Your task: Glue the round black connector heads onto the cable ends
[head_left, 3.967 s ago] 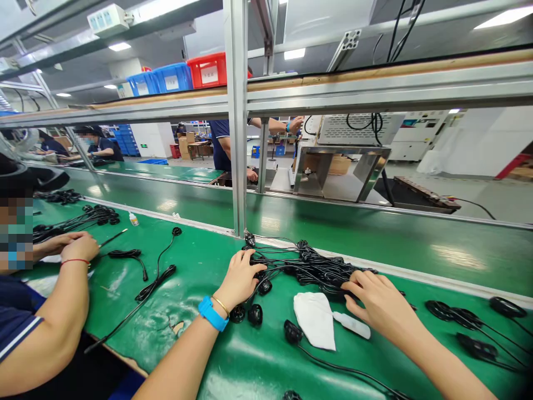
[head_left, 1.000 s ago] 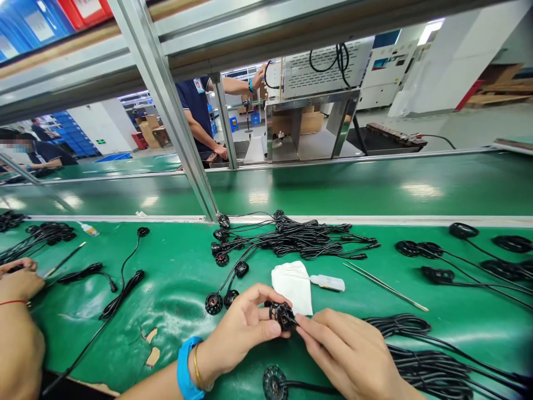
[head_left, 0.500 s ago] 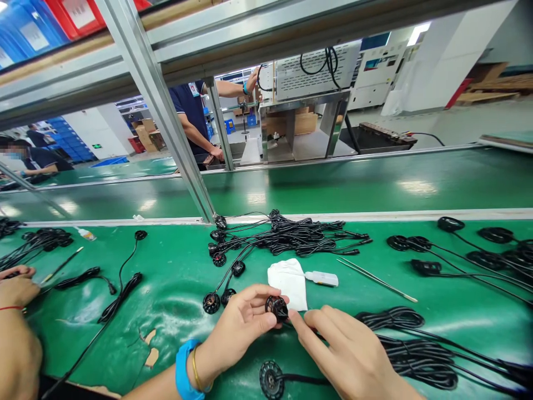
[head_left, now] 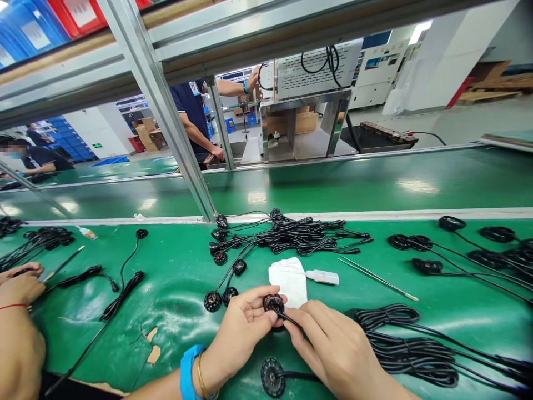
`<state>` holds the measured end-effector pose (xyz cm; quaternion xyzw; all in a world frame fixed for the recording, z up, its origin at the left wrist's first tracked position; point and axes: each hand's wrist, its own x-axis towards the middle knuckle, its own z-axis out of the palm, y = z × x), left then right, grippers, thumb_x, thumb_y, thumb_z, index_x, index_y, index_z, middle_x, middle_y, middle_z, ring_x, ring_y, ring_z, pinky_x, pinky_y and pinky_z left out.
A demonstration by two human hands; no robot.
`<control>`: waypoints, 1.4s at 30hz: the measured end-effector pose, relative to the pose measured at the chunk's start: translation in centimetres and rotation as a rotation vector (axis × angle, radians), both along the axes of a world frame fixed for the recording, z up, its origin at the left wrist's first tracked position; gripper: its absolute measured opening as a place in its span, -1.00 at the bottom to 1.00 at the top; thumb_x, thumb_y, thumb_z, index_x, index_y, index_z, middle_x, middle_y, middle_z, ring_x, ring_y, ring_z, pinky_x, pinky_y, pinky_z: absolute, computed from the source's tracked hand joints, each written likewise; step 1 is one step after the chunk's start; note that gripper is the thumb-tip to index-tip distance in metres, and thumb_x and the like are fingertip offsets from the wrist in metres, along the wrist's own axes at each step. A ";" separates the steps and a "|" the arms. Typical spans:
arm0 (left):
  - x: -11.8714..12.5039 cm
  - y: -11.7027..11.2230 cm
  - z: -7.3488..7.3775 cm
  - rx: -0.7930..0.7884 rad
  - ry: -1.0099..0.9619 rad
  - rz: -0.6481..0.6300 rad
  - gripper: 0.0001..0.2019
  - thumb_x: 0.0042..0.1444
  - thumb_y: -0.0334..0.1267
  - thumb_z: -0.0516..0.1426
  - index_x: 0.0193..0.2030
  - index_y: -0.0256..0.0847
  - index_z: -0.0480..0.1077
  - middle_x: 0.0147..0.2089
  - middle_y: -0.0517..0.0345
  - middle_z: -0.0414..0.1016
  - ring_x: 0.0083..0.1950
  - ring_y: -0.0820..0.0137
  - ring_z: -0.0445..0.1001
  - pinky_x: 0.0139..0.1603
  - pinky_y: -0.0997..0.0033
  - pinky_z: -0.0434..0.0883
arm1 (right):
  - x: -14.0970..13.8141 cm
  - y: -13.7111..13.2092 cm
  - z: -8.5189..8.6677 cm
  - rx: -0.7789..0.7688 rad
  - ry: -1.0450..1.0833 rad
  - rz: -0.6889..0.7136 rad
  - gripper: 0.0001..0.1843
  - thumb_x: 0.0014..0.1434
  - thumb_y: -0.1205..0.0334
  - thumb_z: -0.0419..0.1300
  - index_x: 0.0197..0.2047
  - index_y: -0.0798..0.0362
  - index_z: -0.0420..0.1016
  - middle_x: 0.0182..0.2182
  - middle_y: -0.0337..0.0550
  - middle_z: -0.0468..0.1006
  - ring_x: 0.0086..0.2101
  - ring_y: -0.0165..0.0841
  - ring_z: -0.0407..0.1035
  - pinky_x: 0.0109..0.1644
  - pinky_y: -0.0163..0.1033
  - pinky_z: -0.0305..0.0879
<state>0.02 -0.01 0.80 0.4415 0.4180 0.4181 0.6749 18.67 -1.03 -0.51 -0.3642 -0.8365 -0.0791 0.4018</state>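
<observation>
head view: left hand (head_left: 245,328) pinches a small round black part (head_left: 273,303) just above the green bench (head_left: 175,289), before a white cloth (head_left: 287,280); right hand (head_left: 333,350) nips the thin lead (head_left: 290,320) at its side. judged step: fingertip work on the part; the next move calls for a steady left grip.

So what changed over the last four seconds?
Both hands left the cable pile and came toward the near edge. The left hand now pinches a round black part; the right hand has its fingers at the lead. White cloth and small bottle stay put.
</observation>
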 end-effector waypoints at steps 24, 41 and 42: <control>0.6 -1.2 -0.4 0.154 0.247 -0.026 -0.58 0.25 -0.26 0.17 0.24 -0.17 0.41 0.13 -0.07 0.58 0.06 0.18 0.58 0.16 0.22 0.47 | -0.6 -0.4 -0.7 -0.074 0.036 -0.108 -0.76 0.31 0.40 0.04 -0.41 0.04 0.30 -0.51 -0.25 0.33 -0.53 -0.43 0.26 -0.41 -0.28 0.12; 0.2 -0.7 -0.4 0.014 0.015 -0.056 -0.57 0.19 -0.22 0.26 0.20 -0.21 0.44 0.09 -0.12 0.60 0.02 0.15 0.58 0.12 0.15 0.49 | 0.4 0.3 -0.1 -0.205 0.117 0.014 -0.90 0.36 0.30 0.09 -0.21 0.07 0.42 -0.41 -0.19 0.47 -0.45 -0.42 0.40 -0.36 -0.35 0.29; 0.2 -0.6 -0.3 -0.001 -0.021 -0.048 -0.58 0.18 -0.22 0.27 0.18 -0.22 0.45 0.08 -0.13 0.60 0.00 0.17 0.59 0.11 0.15 0.49 | 0.6 0.4 0.0 -0.219 0.127 0.026 -0.91 0.35 0.29 0.11 -0.16 0.07 0.43 -0.38 -0.18 0.49 -0.42 -0.40 0.42 -0.35 -0.35 0.32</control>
